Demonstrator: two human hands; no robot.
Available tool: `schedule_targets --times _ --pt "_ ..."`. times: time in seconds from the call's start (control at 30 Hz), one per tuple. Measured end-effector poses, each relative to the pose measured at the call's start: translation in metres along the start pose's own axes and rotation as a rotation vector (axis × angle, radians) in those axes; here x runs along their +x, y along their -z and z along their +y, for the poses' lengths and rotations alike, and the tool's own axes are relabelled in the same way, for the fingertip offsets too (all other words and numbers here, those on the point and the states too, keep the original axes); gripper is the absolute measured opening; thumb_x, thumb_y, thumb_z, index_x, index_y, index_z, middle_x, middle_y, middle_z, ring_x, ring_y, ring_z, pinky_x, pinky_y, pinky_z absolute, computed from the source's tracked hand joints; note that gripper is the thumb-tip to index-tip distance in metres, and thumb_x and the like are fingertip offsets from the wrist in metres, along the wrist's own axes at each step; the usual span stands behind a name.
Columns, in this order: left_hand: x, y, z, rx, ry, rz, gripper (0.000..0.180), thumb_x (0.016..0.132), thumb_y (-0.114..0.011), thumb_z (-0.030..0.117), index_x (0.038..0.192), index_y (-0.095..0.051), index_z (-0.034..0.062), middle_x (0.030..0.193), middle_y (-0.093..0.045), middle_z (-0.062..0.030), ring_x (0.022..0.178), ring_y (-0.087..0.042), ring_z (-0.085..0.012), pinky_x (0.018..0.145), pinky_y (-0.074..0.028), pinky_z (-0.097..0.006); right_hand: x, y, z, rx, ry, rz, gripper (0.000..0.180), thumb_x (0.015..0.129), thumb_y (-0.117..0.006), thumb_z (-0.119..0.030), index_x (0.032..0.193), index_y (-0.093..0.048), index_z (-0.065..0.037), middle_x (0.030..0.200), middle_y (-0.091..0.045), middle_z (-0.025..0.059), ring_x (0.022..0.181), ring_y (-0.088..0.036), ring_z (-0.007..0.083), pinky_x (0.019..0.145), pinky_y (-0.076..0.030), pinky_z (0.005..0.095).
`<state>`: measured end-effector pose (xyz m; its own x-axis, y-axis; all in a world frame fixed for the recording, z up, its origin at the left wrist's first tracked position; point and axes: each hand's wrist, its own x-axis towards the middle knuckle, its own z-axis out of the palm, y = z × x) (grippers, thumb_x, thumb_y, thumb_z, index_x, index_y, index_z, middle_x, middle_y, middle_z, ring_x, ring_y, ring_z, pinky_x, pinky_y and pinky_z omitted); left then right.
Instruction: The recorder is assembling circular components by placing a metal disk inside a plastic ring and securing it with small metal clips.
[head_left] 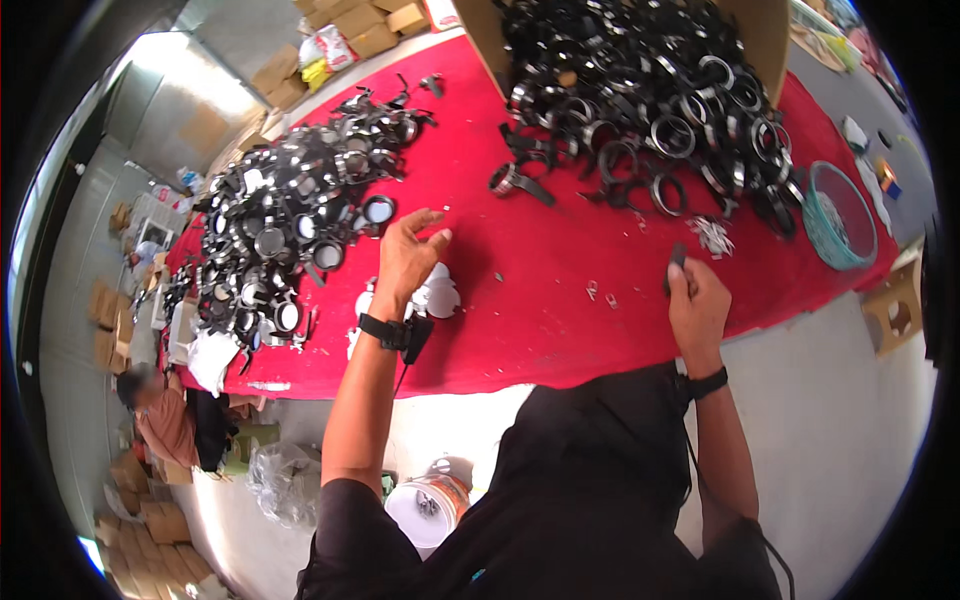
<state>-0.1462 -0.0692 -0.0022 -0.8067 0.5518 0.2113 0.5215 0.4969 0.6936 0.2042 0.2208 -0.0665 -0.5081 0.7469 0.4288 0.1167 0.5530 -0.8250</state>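
My left hand (408, 258) is over the red cloth, fingers apart and holding nothing I can see. Several white round discs (440, 297) lie beside and partly under its wrist. Between the thumb and fingers of my right hand (698, 308), a small dark flat piece (678, 258) is pinched, its lower part hidden by the fingers. Close to that hand lies a small heap of slim whitish pieces (712, 236). A few tiny light bits (602, 294) are scattered on the cloth between my hands.
A pile of dark ring-shaped parts with lenses (270, 240) covers the left side. Black and silver rings (672, 136) spill from a cardboard box (487, 45). A teal basket (845, 262) stands right. Below the table edge is a white bucket (418, 520); another person (170, 428) sits far left.
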Motion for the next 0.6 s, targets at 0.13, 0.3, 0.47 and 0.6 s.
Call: schedule_targets --times 0.13,0.3,0.47,0.6 --pt "0.029 -0.037 0.044 0.043 -0.094 -0.046 0.045 0.094 -0.087 0.021 0.136 -0.082 0.0033 0.131 -0.082 -0.0243 0.122 -0.08 -0.0369 0.107 -0.061 -0.045 0.018 0.009 0.01 -0.046 -0.118 0.012 0.019 0.107 -0.076 -0.014 0.118 -0.079 0.002 0.083 -0.076 0.0105 0.071 -0.07 0.0197 0.067 -0.055 0.037" --pt "0.063 -0.091 0.068 0.276 -0.402 -0.017 0.053 0.091 -0.081 0.004 0.144 -0.076 0.0074 0.138 -0.077 -0.0215 0.131 -0.073 -0.0418 0.111 -0.06 -0.049 0.014 0.003 0.025 0.035 -0.183 0.081 0.02 0.108 -0.076 -0.015 0.119 -0.079 0.002 0.084 -0.078 0.0107 0.072 -0.072 0.0179 0.068 -0.057 0.0354" --pt "0.088 -0.119 0.056 0.683 -0.539 -0.006 0.05 0.092 -0.076 0.003 0.141 -0.076 0.0109 0.137 -0.075 -0.0202 0.126 -0.072 -0.0418 0.109 -0.059 -0.05 0.011 0.003 0.026 0.025 -0.153 0.101 0.021 0.108 -0.076 -0.015 0.121 -0.079 0.002 0.086 -0.079 0.011 0.074 -0.074 0.0185 0.07 -0.058 0.0358" --pt "0.081 -0.11 0.05 0.689 -0.504 -0.06 0.043 0.092 -0.073 0.0 0.131 -0.079 0.0141 0.122 -0.077 -0.0164 0.114 -0.072 -0.0393 0.099 -0.061 -0.049 0.015 0.001 0.029 0.021 -0.235 0.25 0.028 0.108 -0.078 -0.018 0.129 -0.076 0.001 0.089 -0.08 0.0116 0.079 -0.076 0.0201 0.075 -0.06 0.0367"
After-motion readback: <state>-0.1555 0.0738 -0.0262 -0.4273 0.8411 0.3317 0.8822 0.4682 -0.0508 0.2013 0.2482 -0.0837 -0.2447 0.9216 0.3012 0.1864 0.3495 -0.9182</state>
